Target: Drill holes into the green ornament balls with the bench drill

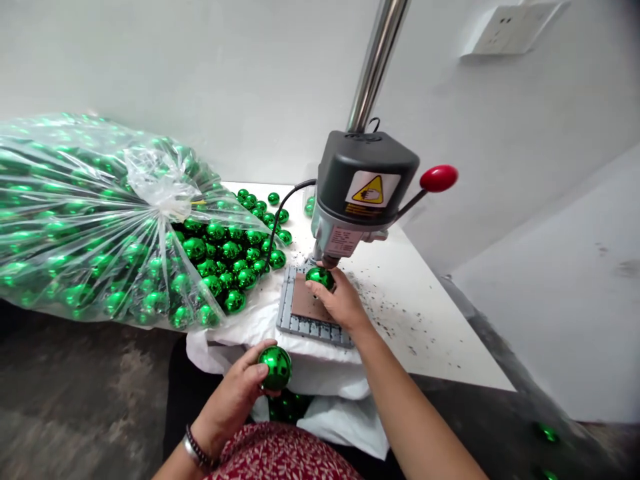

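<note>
My right hand (343, 301) grips a shiny green ball (320, 278) right under the head of a small drill press (367, 180). Below that ball lies a brown board (306, 299) on the grey slotted base (300, 325). Whether the drill bit touches the ball is hidden. Closer to my body, my left hand (244, 381) holds another green ball (275, 367) between thumb and fingers, over the table's front edge. Small dark specks show on this ball. The red-knobbed lever (439, 179) sticks out at the press's right side, with no hand on it.
A big clear plastic bag (100, 220), tied in a knot, bulges with green balls at the left. Loose green balls (235, 250) lie beside it. Dark shavings litter the white table (425, 320). A black cable (283, 207) runs left of the press. White cloth (345, 423) hangs below.
</note>
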Demonstrator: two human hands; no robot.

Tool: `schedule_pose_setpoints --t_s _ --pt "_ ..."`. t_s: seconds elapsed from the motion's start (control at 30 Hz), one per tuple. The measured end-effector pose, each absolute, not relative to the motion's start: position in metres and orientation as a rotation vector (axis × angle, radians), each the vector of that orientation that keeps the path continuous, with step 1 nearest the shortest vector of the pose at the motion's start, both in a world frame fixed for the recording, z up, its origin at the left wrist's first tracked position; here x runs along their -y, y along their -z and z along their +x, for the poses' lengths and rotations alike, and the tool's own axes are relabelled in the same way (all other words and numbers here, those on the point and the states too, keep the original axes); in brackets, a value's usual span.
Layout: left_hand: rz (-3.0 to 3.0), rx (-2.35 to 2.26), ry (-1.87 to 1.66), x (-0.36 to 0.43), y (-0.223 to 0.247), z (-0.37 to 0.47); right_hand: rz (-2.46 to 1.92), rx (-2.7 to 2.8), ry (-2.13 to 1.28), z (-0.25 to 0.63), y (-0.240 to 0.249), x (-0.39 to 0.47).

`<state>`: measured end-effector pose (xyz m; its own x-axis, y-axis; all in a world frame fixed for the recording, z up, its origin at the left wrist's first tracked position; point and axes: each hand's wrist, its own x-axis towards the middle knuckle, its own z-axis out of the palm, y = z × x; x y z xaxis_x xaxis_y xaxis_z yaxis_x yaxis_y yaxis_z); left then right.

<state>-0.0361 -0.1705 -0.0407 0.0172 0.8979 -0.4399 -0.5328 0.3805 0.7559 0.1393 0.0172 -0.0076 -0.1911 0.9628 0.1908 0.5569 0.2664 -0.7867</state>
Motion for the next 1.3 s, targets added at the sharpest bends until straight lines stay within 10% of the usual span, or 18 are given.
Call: schedule_pose_setpoints --t_s 1.3 --pt "0.370 -1.099 -1.163 0.176 0.039 -0.044 -1.431 1.520 -0.910 0.165 0.044 -0.006"
